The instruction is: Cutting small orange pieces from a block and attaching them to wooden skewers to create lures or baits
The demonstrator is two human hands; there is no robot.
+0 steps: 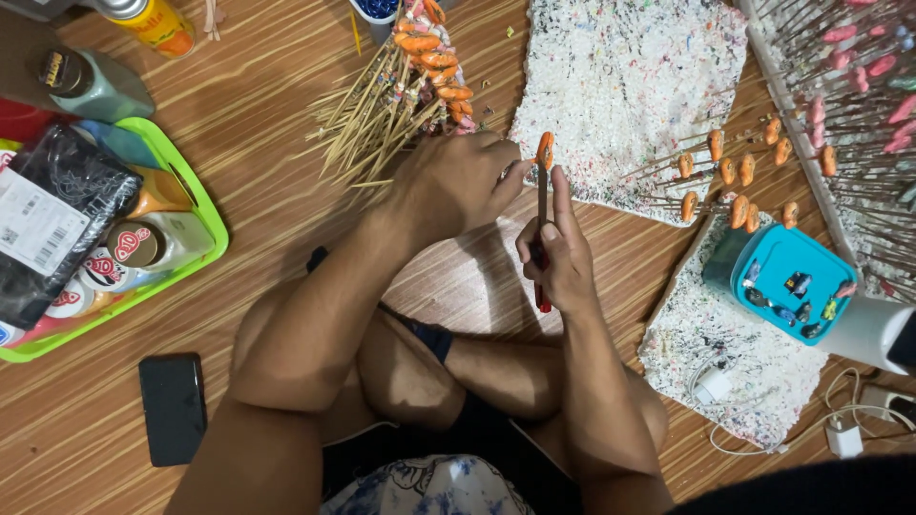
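**Painting a small orange piece held on a stick**

A wooden floor [286, 143] is filling the head view, with the person sitting cross-legged on it. A large paint-flecked white foam board [630, 86] is lying ahead of the hands, and a second foam slab [725, 353] is lying to the right, with a white charger and cable resting on it. A green tray [205, 238] is sitting at the left, holding paint bottles and a black packet. A black phone [173, 407] is lying face down near the left knee. A turquoise box [792, 281] of small trinkets is standing on the right.

The left hand [453, 181] is closing around a bundle of bamboo sticks [382, 114], many tipped with orange pieces, and its thumb and forefinger are pinching the stick that carries the orange piece [545, 149]. That piece is sitting just between both hands, close to the edge of the large foam board.

The right hand [558, 257] is gripping a thin brush [542, 215] upright, fingers wrapped shut on its handle, the tip touching the orange piece.
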